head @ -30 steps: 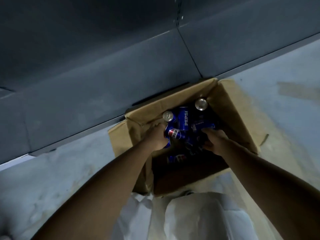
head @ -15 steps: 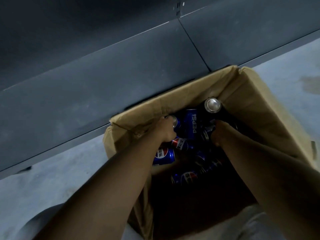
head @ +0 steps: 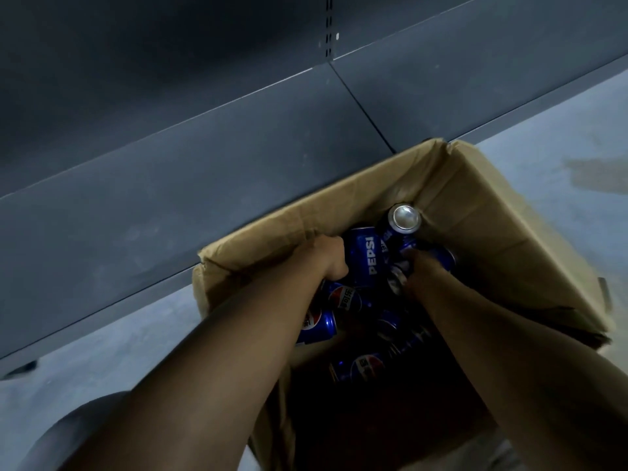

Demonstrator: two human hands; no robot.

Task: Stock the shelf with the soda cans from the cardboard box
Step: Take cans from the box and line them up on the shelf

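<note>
Two bare arms are reaching from the bottom of the frame into an open cardboard box (head: 503, 212) sitting on a pale floor (head: 102, 334), right of centre. The left hand (head: 326, 256) is curling its fingers against an upright blue Pepsi can (head: 368, 256) at the box's far wall; whether it is truly gripping it cannot be told. The right hand (head: 421, 270) is reaching among the cans just right of it, its fingers hidden. More soda cans (head: 343, 297) are lying jumbled inside the box. A dark grey shelf (head: 204, 158) is running across the upper half.
</note>
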